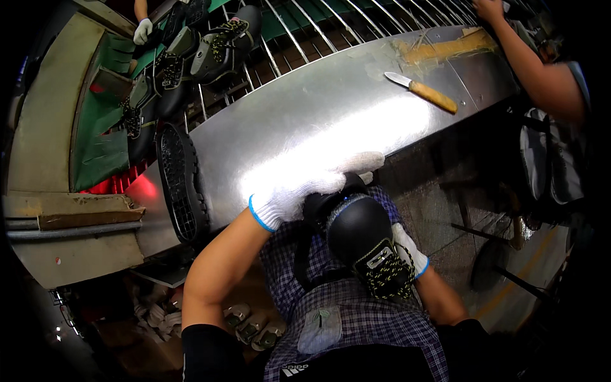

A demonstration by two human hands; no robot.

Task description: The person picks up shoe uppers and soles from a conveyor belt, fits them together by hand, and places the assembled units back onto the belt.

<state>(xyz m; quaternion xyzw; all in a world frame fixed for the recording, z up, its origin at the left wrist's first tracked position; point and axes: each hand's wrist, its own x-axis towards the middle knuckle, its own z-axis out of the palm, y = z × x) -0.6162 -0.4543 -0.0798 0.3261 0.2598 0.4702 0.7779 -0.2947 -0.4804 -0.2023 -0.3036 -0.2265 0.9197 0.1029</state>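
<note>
A black shoe (359,232) with a rounded toe and black-and-yellow laces is held over my lap, toe toward the bench. My right hand (410,250), in a white knit glove, grips its side near the laces. My gloved left hand (315,190) is closed over a black sole (321,207) at the shoe's toe, its fingers reaching past the far end. Much of that sole is hidden by the glove and shoe. A pale grey band runs along the toe edge. On the bench to the left, a loose black sole (181,184) stands on edge, its inner grid showing.
A knife (423,92) with a wooden handle lies on the metal bench (286,114). Several laced shoes (226,48) stand by a rack of metal rods (312,28). Another person's gloved hand (143,32) is at the far left; another person's arm (534,73) reaches in at right.
</note>
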